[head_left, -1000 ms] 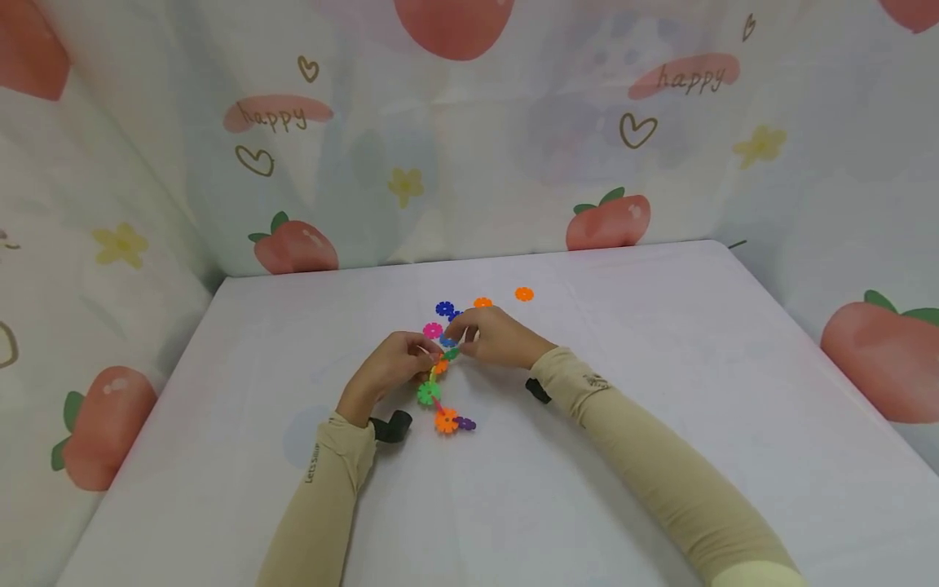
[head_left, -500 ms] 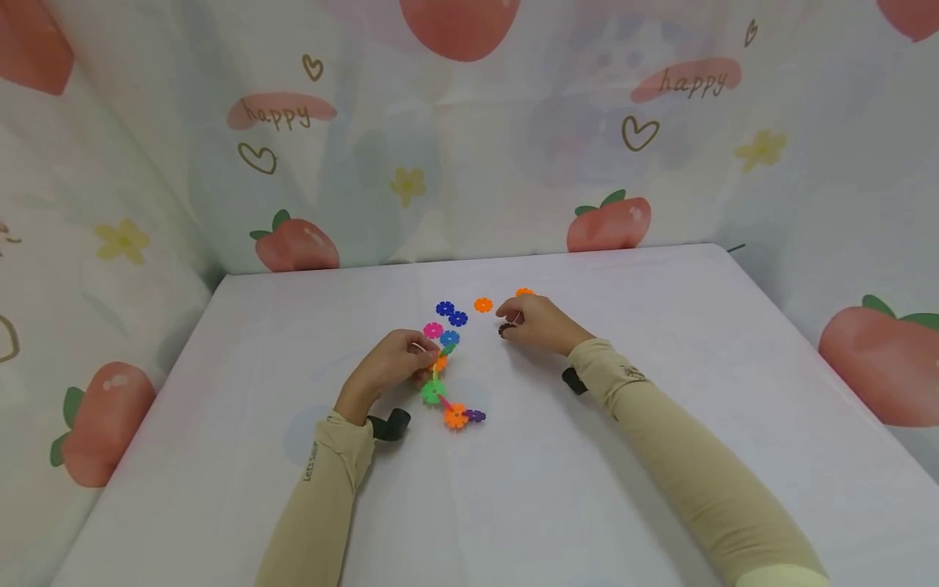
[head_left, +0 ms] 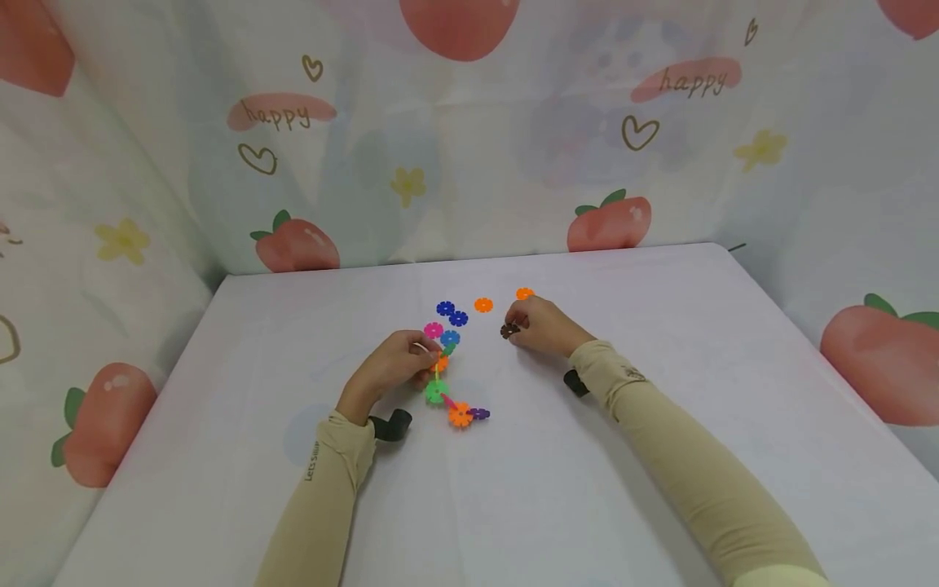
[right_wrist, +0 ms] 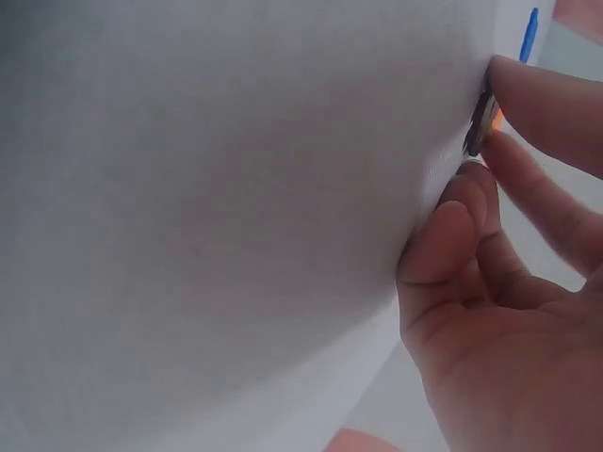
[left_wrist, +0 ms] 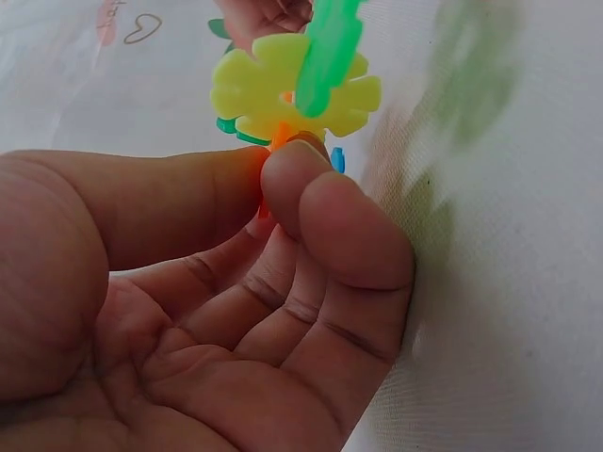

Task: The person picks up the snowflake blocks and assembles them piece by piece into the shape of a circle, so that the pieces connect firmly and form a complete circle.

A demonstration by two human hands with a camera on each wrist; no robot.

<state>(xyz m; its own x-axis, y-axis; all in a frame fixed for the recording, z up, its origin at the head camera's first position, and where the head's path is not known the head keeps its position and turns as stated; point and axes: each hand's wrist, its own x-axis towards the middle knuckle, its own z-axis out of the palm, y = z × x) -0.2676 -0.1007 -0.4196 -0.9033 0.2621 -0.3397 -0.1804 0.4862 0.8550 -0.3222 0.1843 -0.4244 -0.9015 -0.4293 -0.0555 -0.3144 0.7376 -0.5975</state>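
My left hand (head_left: 396,360) pinches an orange snowflake disc (head_left: 440,364) between thumb and fingers. This disc belongs to a chain of interlocked plastic snowflake discs: a dark green one (head_left: 448,350) at the far end, then yellow (left_wrist: 250,89), light green (head_left: 436,392), pink, orange (head_left: 460,415) and purple (head_left: 480,414) towards the near end. To the right, my right hand (head_left: 546,326) has thumb and index finger on the edges of a dark brown snowflake disc (head_left: 509,331) at the tabletop. In the right wrist view the brown disc (right_wrist: 479,122) appears edge-on between the fingertips.
Loose discs lie beyond the hands: two dark blue (head_left: 445,308), a pink (head_left: 433,330), a light blue (head_left: 451,337) and an orange (head_left: 483,305). Another orange disc (head_left: 524,293) lies behind my right hand. A printed curtain (head_left: 477,204) stands behind the white table (head_left: 623,489).
My right hand has left the chain, moved right and taken the brown disc by its edges. The left hand stays put, while the chain's near end has swung slightly right.
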